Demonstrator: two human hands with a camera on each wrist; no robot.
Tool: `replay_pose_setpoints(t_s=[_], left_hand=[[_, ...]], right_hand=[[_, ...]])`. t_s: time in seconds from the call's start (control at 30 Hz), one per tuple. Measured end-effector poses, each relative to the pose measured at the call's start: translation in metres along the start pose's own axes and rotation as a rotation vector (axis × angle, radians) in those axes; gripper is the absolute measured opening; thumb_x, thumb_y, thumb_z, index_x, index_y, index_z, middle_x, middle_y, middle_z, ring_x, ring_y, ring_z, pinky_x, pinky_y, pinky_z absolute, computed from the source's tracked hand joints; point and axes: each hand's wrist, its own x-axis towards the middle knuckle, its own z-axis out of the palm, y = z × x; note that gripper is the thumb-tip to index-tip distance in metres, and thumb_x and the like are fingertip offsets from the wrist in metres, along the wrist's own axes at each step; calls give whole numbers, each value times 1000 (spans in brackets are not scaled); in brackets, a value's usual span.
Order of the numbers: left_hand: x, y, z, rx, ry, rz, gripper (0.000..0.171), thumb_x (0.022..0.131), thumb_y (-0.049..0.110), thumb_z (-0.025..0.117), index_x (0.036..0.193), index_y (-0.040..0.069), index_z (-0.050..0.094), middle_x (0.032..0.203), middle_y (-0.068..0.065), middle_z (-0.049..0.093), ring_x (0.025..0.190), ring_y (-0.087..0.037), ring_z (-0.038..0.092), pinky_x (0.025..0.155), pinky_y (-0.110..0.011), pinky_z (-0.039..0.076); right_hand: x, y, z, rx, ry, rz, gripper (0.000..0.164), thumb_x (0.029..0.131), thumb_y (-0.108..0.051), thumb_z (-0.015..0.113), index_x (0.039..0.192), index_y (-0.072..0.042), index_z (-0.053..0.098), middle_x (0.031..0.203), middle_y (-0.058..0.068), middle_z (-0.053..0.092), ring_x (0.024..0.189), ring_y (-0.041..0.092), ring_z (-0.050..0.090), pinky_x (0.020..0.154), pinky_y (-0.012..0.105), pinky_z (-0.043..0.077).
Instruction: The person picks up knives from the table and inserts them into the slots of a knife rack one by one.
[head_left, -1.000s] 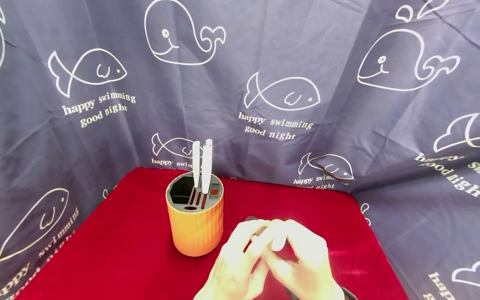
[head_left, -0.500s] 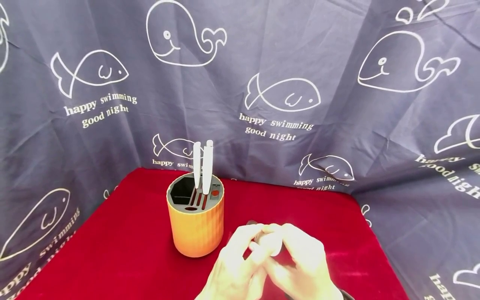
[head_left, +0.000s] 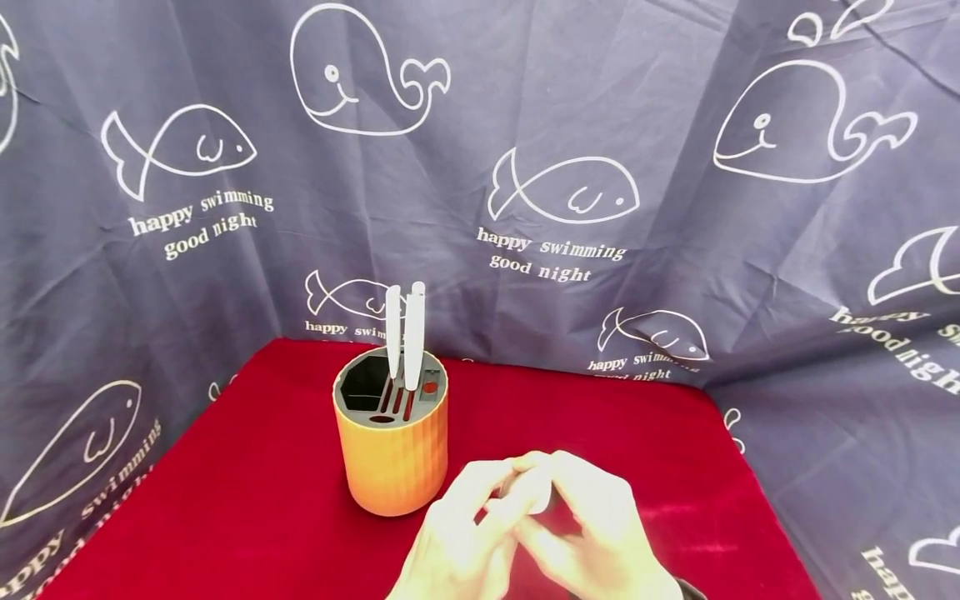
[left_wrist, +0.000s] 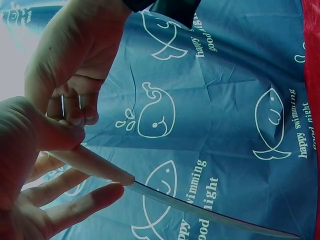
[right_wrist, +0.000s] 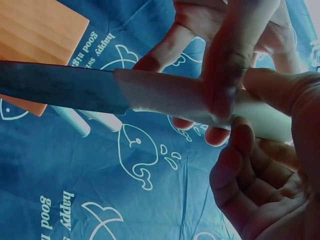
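Note:
Both hands are on one kitchen knife, whose pale handle point(right_wrist: 165, 95) and dark blade point(right_wrist: 60, 87) show fully in the right wrist view. My left hand point(head_left: 457, 529) pinches the handle near its middle, the thumb lying across it. At the butt end, my right hand point(head_left: 600, 525) holds the handle between thumb and fingers. The blade point(left_wrist: 215, 215) points away from both hands in the left wrist view. From the head, the fingers cover most of the knife. Left of the hands stands a round orange knife block point(head_left: 393, 467) with a dark slotted top.
Two white-handled knives point(head_left: 414, 342) stand upright in the block's slots. An open compartment point(head_left: 362, 387) takes up the left of its top. Red cloth point(head_left: 247, 475) covers the table. A blue-grey curtain point(head_left: 450, 208) with fish and whale drawings hangs behind and at the sides.
Both hands have shifted slightly down and left together, still gripping the knife. The dark bit that showed beyond the left fingers is now hidden. The knife block has stayed put.

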Motion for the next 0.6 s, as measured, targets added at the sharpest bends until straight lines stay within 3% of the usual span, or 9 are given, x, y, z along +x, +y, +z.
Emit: replay_pose_setpoints(t_s=[0.1, 0.23, 0.4, 0.47, 0.6], left_hand=[[1, -3, 0, 1, 19, 28, 32, 99, 6, 43, 119, 1, 68, 105, -15, 67, 90, -19, 67, 76, -14, 56], [-2, -2, -3, 8, -2, -3, 31, 101, 8, 44, 119, 2, 69, 104, -12, 66, 93, -20, 68, 81, -19, 58], [-8, -3, -5, 47, -51, -65, 33, 102, 10, 44, 123, 6, 69, 108, -9, 66, 96, -19, 68, 84, -22, 59], [-9, -6, -7, 61, -46, -66, 32, 102, 11, 45, 122, 6, 69, 108, -9, 66, 93, -19, 69, 81, -21, 60], [-7, -11, -11, 62, -17, -51, 28, 104, 14, 50, 120, 3, 70, 106, -11, 67, 92, -19, 68, 80, -20, 59]], right_hand=[[-3, 2, 1, -7, -17, 11, 28, 95, -25, 70, 96, 2, 68, 84, 4, 69, 75, 10, 65, 76, 16, 55], [-5, 4, 1, -2, -56, 36, 29, 94, -25, 71, 103, 2, 69, 90, 6, 73, 80, 13, 69, 86, 15, 57], [-9, 3, 2, 35, -113, 119, 33, 96, -25, 69, 115, 2, 67, 88, 0, 69, 74, 7, 63, 77, 12, 54], [-9, 3, 2, 65, -122, 144, 32, 96, -23, 68, 117, 1, 66, 84, -2, 65, 72, 5, 58, 71, 11, 51], [-7, 8, 3, 124, -106, 133, 21, 96, -12, 66, 113, 0, 66, 83, -2, 61, 75, 5, 58, 73, 13, 52]])
